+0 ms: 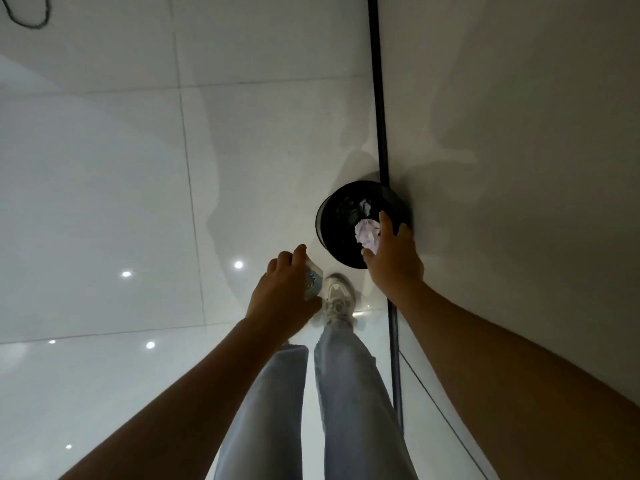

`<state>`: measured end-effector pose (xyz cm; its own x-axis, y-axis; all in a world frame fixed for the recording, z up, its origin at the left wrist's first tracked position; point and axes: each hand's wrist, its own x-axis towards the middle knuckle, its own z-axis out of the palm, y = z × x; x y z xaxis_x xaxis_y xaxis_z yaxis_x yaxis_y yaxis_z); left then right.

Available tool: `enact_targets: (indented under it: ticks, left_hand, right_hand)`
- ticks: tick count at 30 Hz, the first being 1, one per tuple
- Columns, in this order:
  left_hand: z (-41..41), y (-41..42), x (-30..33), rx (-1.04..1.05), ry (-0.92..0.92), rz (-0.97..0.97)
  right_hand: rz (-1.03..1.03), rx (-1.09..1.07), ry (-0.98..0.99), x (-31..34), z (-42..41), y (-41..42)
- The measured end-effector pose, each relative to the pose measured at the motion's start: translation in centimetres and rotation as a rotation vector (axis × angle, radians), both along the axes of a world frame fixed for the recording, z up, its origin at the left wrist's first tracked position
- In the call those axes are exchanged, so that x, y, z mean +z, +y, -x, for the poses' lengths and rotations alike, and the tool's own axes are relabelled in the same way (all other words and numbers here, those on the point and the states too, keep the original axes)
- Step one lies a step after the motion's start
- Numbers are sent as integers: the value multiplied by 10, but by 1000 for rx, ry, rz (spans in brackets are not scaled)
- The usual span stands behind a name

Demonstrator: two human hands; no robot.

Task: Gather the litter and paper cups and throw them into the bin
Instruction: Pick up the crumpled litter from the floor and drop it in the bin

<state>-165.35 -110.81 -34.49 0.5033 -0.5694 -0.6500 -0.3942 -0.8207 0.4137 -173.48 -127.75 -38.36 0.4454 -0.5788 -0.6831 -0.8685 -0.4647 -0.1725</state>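
A round black bin (332, 220) stands on the floor against the wall. Inside it lies a white crumpled paper (365, 205). My right hand (394, 252) is over the bin's mouth with its fingers spread, and a crumpled ball of whitish paper (367, 234) sits just at its fingertips, above the opening. Whether the fingers still touch the ball is unclear. My left hand (285, 292) is lower and to the left of the bin and grips a paper cup (313, 279) with a pale green print.
Glossy white floor tiles (104, 202) spread out to the left. A wall (519, 133) with a black skirting strip (381, 98) runs along the right. My legs in light jeans and a white shoe (337, 297) are just short of the bin. A dark cable (29, 15) lies far left.
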Motion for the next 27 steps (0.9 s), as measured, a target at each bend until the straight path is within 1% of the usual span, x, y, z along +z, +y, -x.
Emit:
enact_targets:
  ticks: [5,10,13,16,18,20,23,27]
  left_hand:
    - [15,-25,-2,21,-10,32]
    - [21,-74,-12,-29,-44,59]
    - [20,-107,-25,-70,-6,-23]
    - [22,-121,-28,-64,-14,-132]
    - [26,-112,-23,-56,-64,-132]
    - [32,-95,-16,-32,-97,-88]
    - [39,-54,-3,3,-142,-51]
    - [55,6,14,59,-180,-104]
  right_hand:
    - [-27,39,-73,3,33,2]
    - [-70,-15,10,11,64,4]
    - [-42,-14,-2,8,79,4]
    - [-30,60,-13,9,85,1]
    - [-28,101,-15,12,83,1]
    - [-35,140,-19,17,76,3]
    - [-56,213,-26,29,61,13]
    - [-75,407,-62,52,38,42]
